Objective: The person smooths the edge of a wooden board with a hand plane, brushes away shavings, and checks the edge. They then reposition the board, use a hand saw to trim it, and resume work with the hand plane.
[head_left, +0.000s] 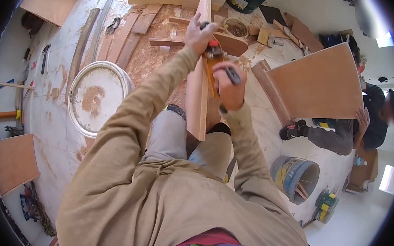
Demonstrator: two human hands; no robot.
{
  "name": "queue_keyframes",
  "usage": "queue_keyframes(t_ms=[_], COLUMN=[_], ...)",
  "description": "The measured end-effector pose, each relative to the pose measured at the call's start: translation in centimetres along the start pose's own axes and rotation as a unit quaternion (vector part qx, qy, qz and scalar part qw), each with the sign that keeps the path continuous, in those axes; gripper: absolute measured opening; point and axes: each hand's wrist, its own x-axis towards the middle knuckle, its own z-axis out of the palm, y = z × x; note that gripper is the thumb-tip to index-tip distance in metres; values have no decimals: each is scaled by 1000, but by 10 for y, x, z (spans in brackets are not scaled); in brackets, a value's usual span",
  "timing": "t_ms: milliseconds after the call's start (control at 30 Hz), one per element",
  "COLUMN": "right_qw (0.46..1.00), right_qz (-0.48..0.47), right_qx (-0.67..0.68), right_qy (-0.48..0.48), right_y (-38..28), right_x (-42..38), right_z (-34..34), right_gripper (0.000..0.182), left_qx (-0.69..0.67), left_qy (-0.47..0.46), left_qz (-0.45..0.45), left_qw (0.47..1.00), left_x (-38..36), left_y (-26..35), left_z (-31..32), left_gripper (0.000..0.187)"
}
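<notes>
A long pale wooden board (196,102) stands on edge between my knees and runs away from me. On its upper edge sits a hand plane (214,54) with an orange body and dark handles. My left hand (197,36) is closed on the plane's front knob, at the far end of the tool. Nearer to me, my right hand (230,86) wraps round the dark rear handle. The plane's sole is hidden against the board.
A white round lid (100,98) lies at left, beside planks (131,41). At right a co-worker's hand (363,119) holds a wide panel (316,84). A bucket (295,178) stands at lower right, and a hammer (45,58) lies at upper left.
</notes>
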Motion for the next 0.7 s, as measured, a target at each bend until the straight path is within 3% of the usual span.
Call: queue_keyframes(t_ms=[33, 67, 100, 133, 200, 267, 333, 367, 400, 433, 467, 533, 567, 633, 700], right_qw=[999, 998, 997, 994, 991, 990, 998, 997, 999, 999, 999, 994, 995, 996, 997], right_qz=[48, 19, 20, 3, 28, 43, 25, -38, 37, 34, -25, -41, -43, -42, -21], right_qx=[17, -41, -43, -66, -85, -95, -45, -65, 18, -1, 15, 82, 70, 63, 69], right_qy=[-8, -35, -67, -82, -99, -90, -23, 8, 36, 33, 35, 54, 52, 44, 28], right_y=[-14, -33, -37, -48, -64, -59, -37, -29, -6, 2, 15, 36, 45, 37, 39], right_x=[-60, -114, -165, -202, -230, -202, -135, -81, -31, 33, 100, 205, 241, 261, 229], right_z=[-6, -16, -27, -34, -35, -33, -19, -13, -8, -3, 4, 13, 13, 11, 10], right_gripper=[10, 9, 12, 13, 13, 13, 12, 10, 9, 12, 14, 15, 15, 15, 13], left_qx=[65, 117, 101, 152, 177, 169, 120, 78, 147, 154, 58, 189, 172, 185, 152], left_qy=[28, 25, 9, 6, -16, -22, -24, -25, 26, 42, -14, 24, -5, 35, 36], left_qz=[28, 37, -41, -5, -3, -8, -13, -23, 42, 78, 55, 89, 87, 84, 96], left_qw=[997, 992, 994, 988, 984, 985, 992, 996, 988, 984, 997, 978, 981, 979, 983], left_x=[-64, -127, -188, -235, -271, -235, -156, -100, -42, 29, 107, 217, 254, 266, 250], left_y=[9, 18, 40, 45, 50, 39, 26, 18, 18, -3, -21, -27, -27, -30, -44], left_z=[-8, -16, -20, -26, -31, -29, -15, -5, 4, 9, 11, 25, 30, 33, 33], left_gripper=[90, 83, 77, 75, 76, 78, 81, 82, 88, 94, 104, 107, 106, 106, 104])
